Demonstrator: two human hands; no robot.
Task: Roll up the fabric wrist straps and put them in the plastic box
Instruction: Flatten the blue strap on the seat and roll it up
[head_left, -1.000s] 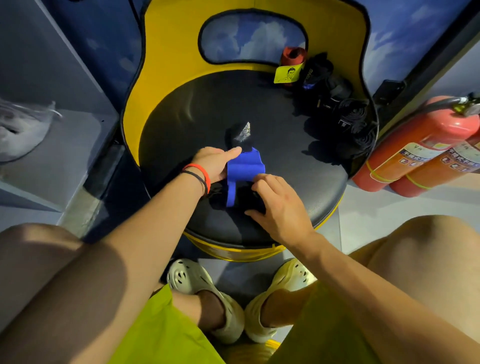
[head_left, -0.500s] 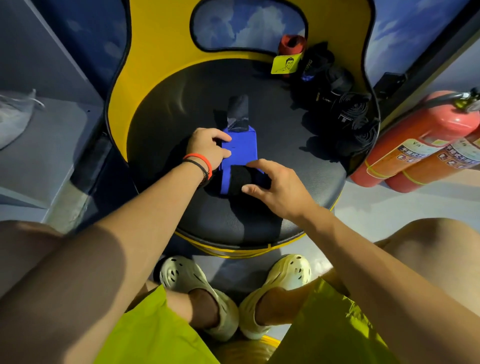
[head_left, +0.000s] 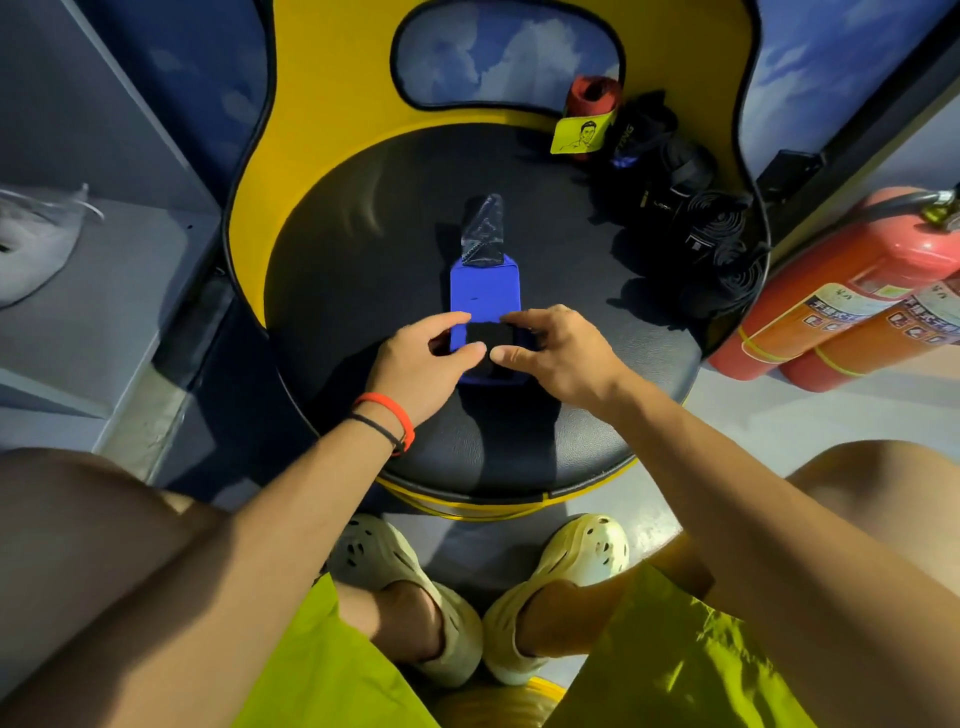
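- The blue wrist strap (head_left: 485, 291) lies flat on the black seat (head_left: 363, 270), with its black near end curled up.
- Your left hand (head_left: 426, 361) and right hand (head_left: 558, 353) pinch that curl, thumbs and forefingers bent round it.
- Your left hand has dropped back from the strap's side edge.

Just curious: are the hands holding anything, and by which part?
Yes: the blue strap, at its near, black end. The left hand pinches its left edge, the right hand its right edge; the rest lies flat on the seat.
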